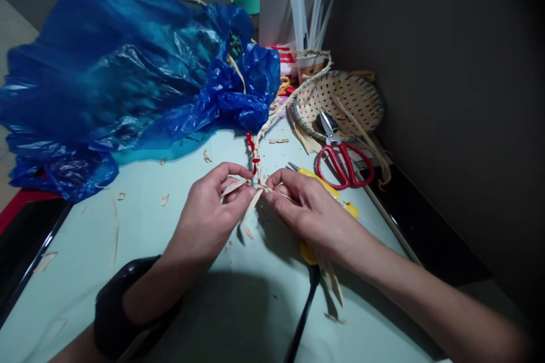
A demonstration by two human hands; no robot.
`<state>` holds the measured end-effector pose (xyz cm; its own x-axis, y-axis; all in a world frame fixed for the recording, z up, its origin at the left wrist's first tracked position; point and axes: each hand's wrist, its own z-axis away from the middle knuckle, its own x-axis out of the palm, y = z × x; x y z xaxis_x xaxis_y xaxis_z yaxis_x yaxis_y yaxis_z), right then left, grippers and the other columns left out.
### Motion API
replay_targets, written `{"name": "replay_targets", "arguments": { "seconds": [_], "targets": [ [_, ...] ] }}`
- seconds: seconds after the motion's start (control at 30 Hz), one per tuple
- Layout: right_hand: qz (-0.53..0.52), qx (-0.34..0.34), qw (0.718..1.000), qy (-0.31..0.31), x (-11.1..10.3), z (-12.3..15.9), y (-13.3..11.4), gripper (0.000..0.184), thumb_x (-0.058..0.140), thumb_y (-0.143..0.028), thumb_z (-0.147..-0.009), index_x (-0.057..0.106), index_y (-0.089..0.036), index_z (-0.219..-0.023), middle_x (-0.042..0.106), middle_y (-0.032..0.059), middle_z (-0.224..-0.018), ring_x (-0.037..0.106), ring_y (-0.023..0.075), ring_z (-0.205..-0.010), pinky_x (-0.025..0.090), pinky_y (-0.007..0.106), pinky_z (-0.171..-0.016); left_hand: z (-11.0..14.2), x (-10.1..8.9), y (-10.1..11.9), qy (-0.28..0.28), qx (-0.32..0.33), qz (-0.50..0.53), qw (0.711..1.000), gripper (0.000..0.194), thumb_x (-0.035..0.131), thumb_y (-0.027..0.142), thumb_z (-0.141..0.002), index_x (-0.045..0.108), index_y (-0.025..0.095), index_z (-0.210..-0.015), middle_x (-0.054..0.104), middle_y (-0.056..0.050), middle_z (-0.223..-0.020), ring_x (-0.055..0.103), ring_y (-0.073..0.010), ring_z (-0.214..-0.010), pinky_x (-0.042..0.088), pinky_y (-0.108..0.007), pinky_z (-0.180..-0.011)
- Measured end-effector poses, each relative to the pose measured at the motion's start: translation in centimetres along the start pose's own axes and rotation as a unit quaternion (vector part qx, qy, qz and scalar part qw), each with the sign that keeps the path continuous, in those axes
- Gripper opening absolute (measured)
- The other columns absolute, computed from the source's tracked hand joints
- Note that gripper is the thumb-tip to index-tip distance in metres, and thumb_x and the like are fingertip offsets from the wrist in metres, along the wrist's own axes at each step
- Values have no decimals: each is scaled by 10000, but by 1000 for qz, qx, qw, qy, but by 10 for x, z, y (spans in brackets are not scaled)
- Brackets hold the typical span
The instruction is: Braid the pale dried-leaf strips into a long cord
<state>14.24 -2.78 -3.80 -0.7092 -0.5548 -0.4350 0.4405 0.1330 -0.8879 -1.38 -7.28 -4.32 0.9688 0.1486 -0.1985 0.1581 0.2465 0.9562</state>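
Note:
A pale braid of dried fibre (276,115) runs from the basket area down to the middle of the table. Red twisted ties (250,142) sit beside and around its lower part. At the braid's loose end, my left hand (213,198) pinches one flat strand, its fingers closed. Opposite it, my right hand (298,195) is closed on another strand, with thumb and forefinger pressed together. A third strand (252,210) hangs down between the two hands. Red-handled scissors (338,159) lie right of my right hand, and a yellow tool (323,181) is partly hidden behind it.
A large blue plastic bag (140,68) covers the back left. At the back right are a woven basket (353,99), a cup (310,62) holding clear sticks, and a green-lidded container (247,2). Fibre scraps (165,199) and a black cord (303,317) lie on the pale tabletop (140,227).

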Motion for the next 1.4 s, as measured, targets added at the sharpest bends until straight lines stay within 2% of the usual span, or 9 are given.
{"name": "replay_targets", "arguments": {
  "seconds": [0.23,0.5,0.7,0.8,0.87,0.97,1.07,1.23,1.4],
  "targets": [
    [-47,4,999,-21,2,-2,5,127,466,-277,-897,539,-176,-876,463,-46,-580,366,86,-503,243,242,-507,-3,-6,-9,-42,-44,111,992,196,695,288,-779,591,197,-918,603,27,-702,551,-100,-644,405,-179,-561],
    [-36,-6,999,-28,6,-1,0,57,449,-255,-892,475,-204,-886,482,-62,-564,422,104,-529,266,244,-540,5,-3,-8,4,-22,22,1000,144,648,255,-787,548,169,-730,475,41,-617,394,-68,-549,317,-171,-477],
    [-25,-8,999,-28,8,-2,4,41,444,-241,-883,471,-210,-881,476,-66,-560,430,109,-538,272,249,-547,14,-5,9,8,-62,236,970,168,514,225,-834,541,160,-682,384,33,-575,237,-57,-444,142,-176,-359],
    [-27,-12,999,-30,8,-2,5,47,442,-247,-886,472,-210,-881,484,-63,-568,437,111,-548,280,248,-549,15,-4,12,-8,-97,253,963,208,524,248,-850,559,162,-664,381,37,-535,259,-61,-414,188,-172,-336],
    [-32,-14,999,-32,8,-2,5,54,441,-251,-889,475,-208,-888,496,-59,-575,439,111,-551,279,248,-548,15,-4,10,-23,-89,221,971,194,574,274,-842,609,162,-687,456,26,-555,380,-75,-437,319,-180,-370],
    [-39,-9,999,-30,7,-1,4,78,440,-263,-896,486,-199,-899,508,-49,-586,433,110,-545,273,250,-545,13,-6,8,-16,-38,121,992,117,661,264,-790,715,165,-760,648,-32,-765,613,-152,-740,494,-228,-639],
    [-41,-11,999,-29,6,-1,5,90,439,-264,-902,493,-193,-888,513,-40,-598,432,109,-548,275,251,-543,16,-10,12,3,-18,55,998,133,709,286,-749,765,179,-804,697,-53,-930,625,-208,-924,488,-263,-772],
    [-49,-20,998,-26,7,-1,7,71,446,-252,-901,491,-201,-878,519,-41,-622,458,110,-576,302,248,-561,20,-8,17,-39,-82,105,990,287,754,282,-703,736,172,-967,670,-16,-725,584,-132,-597,468,-254,-565],
    [-54,-16,998,-35,7,-1,7,61,439,-250,-901,484,-209,-898,513,-49,-595,452,110,-559,285,247,-542,13,-7,4,-48,-46,101,993,310,755,242,-709,615,170,-976,572,58,-546,549,-107,-484,452,-223,-494]
  ]
}}
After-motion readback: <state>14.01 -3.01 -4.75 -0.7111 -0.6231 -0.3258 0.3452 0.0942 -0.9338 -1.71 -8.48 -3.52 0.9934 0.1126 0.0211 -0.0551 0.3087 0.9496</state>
